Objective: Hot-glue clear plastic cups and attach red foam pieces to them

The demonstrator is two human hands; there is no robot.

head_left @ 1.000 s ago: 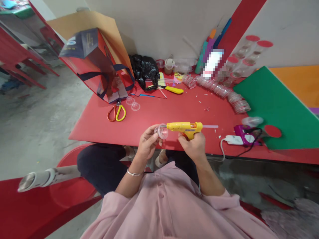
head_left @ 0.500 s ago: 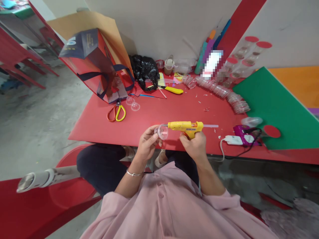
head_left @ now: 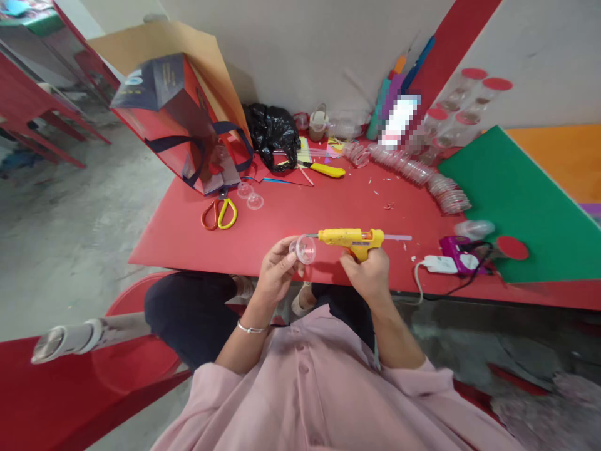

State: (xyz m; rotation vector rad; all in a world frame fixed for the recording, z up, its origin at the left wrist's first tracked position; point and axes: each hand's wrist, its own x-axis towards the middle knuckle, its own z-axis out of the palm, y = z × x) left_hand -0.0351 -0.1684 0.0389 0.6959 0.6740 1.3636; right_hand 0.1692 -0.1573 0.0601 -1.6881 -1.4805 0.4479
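Note:
My left hand [head_left: 280, 266] holds a small clear plastic dome with a rim [head_left: 306, 249] between thumb and fingers, above the front edge of the red table [head_left: 188, 235]. My right hand [head_left: 369, 274] is wrapped round the handle of a yellow glue gun [head_left: 350, 238]. Its metal nozzle points left and lies at the upper rim of the dome; whether they touch I cannot tell. A clear glue stick [head_left: 398, 237] sticks out of the gun's back end. Two more clear domes [head_left: 255, 201] lie beyond my left hand, beside scissors with red and yellow handles [head_left: 227, 214].
A large paper bag [head_left: 162, 119] stands at the back left, next to a black plastic bag [head_left: 272, 134]. Behind the gun lie a yellow cutter [head_left: 328, 170] and a row of stacked clear cups [head_left: 413, 168]. A purple power socket [head_left: 462, 257] with cables and a green board [head_left: 526, 213] are right.
The dome in my left hand has shifted very slightly to the left. The glue gun has moved a touch to the right, still in my right hand.

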